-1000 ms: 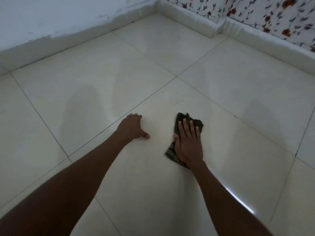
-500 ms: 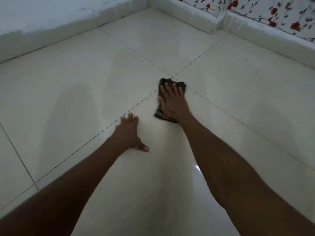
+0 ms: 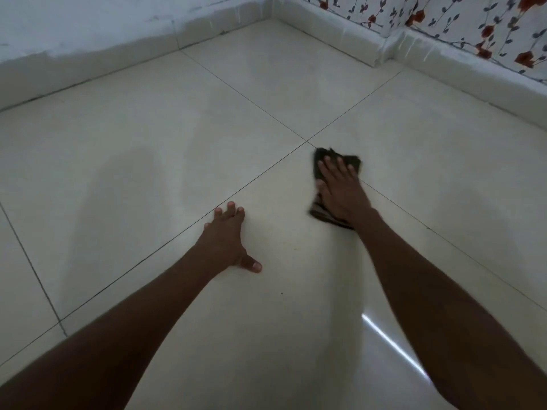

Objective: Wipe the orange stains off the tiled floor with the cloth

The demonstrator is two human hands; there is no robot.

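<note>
Dark folded cloth sliding rightward past the grout cross | right hand pressing it flat-fingered | left hand splayed, bracing | I'm seeing no orange stains.

A: Where does the view sit?
B: On the person's head, above the floor, looking forward and down along both forearms.
A: How near?
B: Near enough that the arms fill the lower corners; the left hand and right hand lie mid-frame.
A: And farther off?
B: It faces a room corner, where the walls meet at top. Wide lens, one view only.
</note>
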